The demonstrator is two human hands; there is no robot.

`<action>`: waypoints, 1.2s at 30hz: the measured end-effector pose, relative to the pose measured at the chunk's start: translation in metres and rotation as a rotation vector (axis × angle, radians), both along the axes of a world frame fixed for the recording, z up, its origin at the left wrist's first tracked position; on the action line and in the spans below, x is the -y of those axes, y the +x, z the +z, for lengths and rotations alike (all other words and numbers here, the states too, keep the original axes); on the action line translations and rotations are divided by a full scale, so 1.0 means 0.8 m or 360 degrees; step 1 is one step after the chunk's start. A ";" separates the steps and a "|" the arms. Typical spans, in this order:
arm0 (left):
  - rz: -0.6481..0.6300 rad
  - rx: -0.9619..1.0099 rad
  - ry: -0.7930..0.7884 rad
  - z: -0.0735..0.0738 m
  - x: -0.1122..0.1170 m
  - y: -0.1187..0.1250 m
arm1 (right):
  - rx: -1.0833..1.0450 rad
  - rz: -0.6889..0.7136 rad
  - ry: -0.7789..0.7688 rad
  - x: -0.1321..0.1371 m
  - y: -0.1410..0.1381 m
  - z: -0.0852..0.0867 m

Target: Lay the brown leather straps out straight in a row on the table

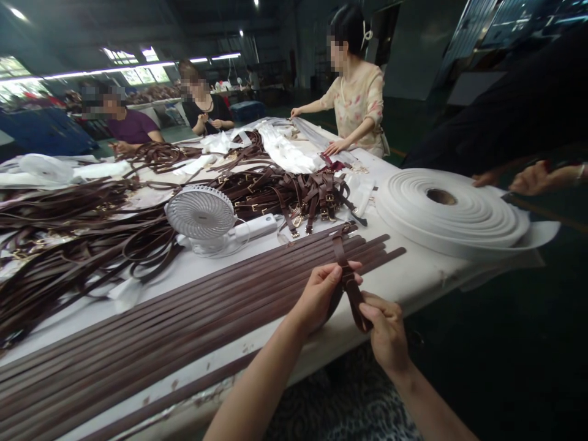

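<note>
A brown leather strap (pixel 353 295), bent into a loop, is between my two hands above the near table edge. My left hand (pixel 324 291) pinches it with thumb and fingers near a crossing band, where the strap's upper part stands up. Lower down, my right hand (pixel 384 324) grips the loop's end, fingers closed round it. Beneath and left of my hands, several long flat brown straps (pixel 220 288) lie side by side across the table. Whether the held piece has a buckle, I cannot make out.
A white fan (pixel 201 211) stands among piles of buckled brown straps (pixel 294 193). At right lies a large white roll (pixel 459 208), with another person's hands (pixel 535 179) beside it. Three people work round the table's far side, one in a floral top (pixel 361 98).
</note>
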State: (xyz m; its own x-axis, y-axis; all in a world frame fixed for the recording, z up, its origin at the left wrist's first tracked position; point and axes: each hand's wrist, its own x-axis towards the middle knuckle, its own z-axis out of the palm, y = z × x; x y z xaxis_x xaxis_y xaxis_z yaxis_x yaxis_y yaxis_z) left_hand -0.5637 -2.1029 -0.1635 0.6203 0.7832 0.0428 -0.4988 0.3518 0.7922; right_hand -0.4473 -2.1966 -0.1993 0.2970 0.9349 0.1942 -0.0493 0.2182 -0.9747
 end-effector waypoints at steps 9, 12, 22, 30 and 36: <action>0.0035 -0.0080 0.0036 -0.009 -0.004 -0.002 | 0.0026 -0.0091 0.0000 -0.005 -0.009 0.001; 0.0025 -0.0082 0.0052 -0.014 -0.005 -0.001 | 0.0117 -0.0191 0.0010 -0.004 -0.014 0.003; -0.0086 -0.0018 0.0078 -0.025 -0.001 0.013 | 0.0101 -0.0577 -0.0058 -0.008 -0.033 0.004; 0.0004 -0.0095 0.0024 -0.027 0.000 0.017 | -0.0110 -0.0531 -0.0174 -0.022 -0.045 -0.019; 0.0136 -0.0094 -0.0044 -0.016 0.003 0.010 | -0.0303 -0.0374 -0.0138 -0.025 -0.052 -0.019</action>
